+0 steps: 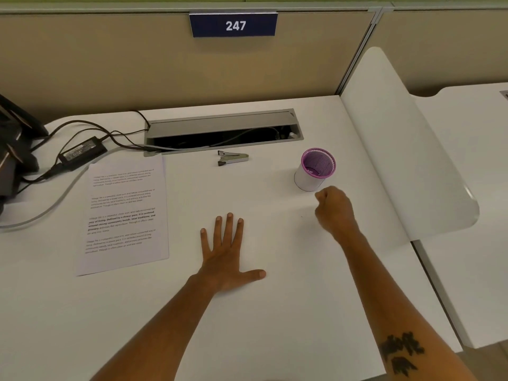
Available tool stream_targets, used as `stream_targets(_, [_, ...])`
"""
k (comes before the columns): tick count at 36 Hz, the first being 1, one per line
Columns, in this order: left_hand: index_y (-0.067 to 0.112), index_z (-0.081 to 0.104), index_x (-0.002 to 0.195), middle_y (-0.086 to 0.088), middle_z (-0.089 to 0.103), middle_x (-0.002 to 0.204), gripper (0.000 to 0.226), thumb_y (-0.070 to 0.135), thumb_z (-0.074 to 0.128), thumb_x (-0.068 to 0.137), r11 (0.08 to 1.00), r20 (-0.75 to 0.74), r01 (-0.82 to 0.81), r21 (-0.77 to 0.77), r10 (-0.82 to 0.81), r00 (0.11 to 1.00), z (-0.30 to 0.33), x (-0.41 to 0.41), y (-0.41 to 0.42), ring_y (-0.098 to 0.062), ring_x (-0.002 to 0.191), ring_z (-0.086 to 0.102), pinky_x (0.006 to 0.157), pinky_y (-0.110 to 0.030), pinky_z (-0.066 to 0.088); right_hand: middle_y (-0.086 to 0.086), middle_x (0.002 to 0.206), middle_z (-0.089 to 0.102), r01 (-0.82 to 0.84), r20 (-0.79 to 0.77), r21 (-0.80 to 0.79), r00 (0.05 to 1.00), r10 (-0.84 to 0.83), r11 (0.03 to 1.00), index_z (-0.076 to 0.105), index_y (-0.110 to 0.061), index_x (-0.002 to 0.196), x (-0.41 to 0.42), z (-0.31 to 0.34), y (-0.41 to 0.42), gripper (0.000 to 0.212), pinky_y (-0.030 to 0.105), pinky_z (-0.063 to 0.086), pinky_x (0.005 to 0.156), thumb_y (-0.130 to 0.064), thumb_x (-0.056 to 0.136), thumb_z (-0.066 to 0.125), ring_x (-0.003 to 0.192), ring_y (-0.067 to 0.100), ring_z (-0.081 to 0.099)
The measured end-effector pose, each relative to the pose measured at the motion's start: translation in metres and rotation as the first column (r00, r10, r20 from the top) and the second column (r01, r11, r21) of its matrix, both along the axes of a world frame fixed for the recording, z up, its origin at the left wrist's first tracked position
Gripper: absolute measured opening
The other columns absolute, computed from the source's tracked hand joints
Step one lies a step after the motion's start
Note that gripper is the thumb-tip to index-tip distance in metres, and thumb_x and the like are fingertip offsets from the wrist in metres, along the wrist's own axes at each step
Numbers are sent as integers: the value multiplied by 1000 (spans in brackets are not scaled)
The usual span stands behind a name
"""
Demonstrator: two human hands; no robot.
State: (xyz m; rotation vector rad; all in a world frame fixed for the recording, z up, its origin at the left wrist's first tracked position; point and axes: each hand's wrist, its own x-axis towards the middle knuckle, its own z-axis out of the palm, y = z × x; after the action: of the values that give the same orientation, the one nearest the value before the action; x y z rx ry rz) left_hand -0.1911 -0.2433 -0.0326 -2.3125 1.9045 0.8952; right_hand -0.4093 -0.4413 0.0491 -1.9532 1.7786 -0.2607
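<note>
My left hand (226, 254) lies flat on the white desk (247, 325), fingers straight and spread, thumb out to the right. My right hand (334, 209) is curled into a loose fist just in front of a pen cup (314, 170) with a purple mesh inside and a white outside; nothing shows in its fingers. The hand and the cup stand a little apart. A small metal stapler (233, 158) lies beyond my left hand. A printed sheet of paper (123, 213) lies to the left of that hand.
A cable tray (222, 132) with its grey lid up is sunk into the desk's back. A black power adapter (82, 152) and cables lie at back left beside dark gear (13, 149). A white curved divider (406, 149) bounds the right side. A sign reads 247 (233, 25).
</note>
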Motion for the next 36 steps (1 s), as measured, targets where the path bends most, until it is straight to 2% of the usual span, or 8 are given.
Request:
stream_targets(3, [30,-42,156,3,-56,161,146,111,34,61,1000,6,4,2,-4,1000,0,0,0,-24,147,-55,118,-65,-33,9,81,61,70,126,-38,990,-65,997,59,3,83,0,17,-20,20,34,39,63,-3,100,51,76,30,55])
stream_targets(6, [30,-41,157,3,-55,161,146,111,35,61,1000,1,5,-4,-5,1000,0,0,0,-24,147,-54,117,-62,-36,2,90,61,109,217,-70,972,-92,992,64,-2,99,5,33,-40,22,33,41,73,-18,106,51,86,25,56])
stream_targets(10, [31,-43,156,3,-55,162,146,112,33,60,1000,17,6,-9,-6,1000,-1,1,0,-24,147,-54,112,-57,-42,6,99,62,109,205,-89,975,-89,990,63,-6,103,11,39,-63,18,26,39,66,-19,105,51,89,24,55])
stream_targets(12, [31,-43,156,3,-55,162,146,113,32,60,1000,22,7,-10,-7,1000,-1,1,0,-24,147,-54,111,-56,-44,5,99,62,113,200,-95,975,-92,989,65,-4,107,13,40,-70,19,28,41,69,-19,106,53,90,23,56])
stream_targets(19, [31,-42,157,3,-54,162,147,113,31,59,1000,16,5,-10,-5,1000,-2,0,0,-24,148,-54,112,-57,-42,11,97,71,126,204,-77,973,-108,989,73,-1,96,13,40,-79,12,31,52,73,-7,97,62,86,21,62])
stream_targets(23, [31,-42,156,3,-54,162,147,113,32,59,1000,15,5,-10,-5,1000,-2,1,0,-24,148,-54,115,-59,-39,6,97,75,118,234,-119,968,-87,986,77,-7,95,8,40,-79,11,29,56,79,-3,93,66,88,16,65])
stream_targets(28, [31,-41,157,3,-55,162,147,113,31,59,1000,17,5,-9,-5,1000,-2,0,-1,-24,148,-54,115,-60,-38,3,93,77,117,269,-137,960,-77,984,80,-9,97,3,41,-77,12,35,63,88,-4,92,71,87,18,71])
stream_targets(36, [30,-40,157,2,-54,162,146,112,32,61,1000,28,3,-9,-3,1000,-1,0,0,-24,148,-53,115,-59,-39,-8,79,76,214,462,-120,876,-136,969,78,-18,88,-3,31,-34,4,25,60,76,-16,85,76,73,9,71])
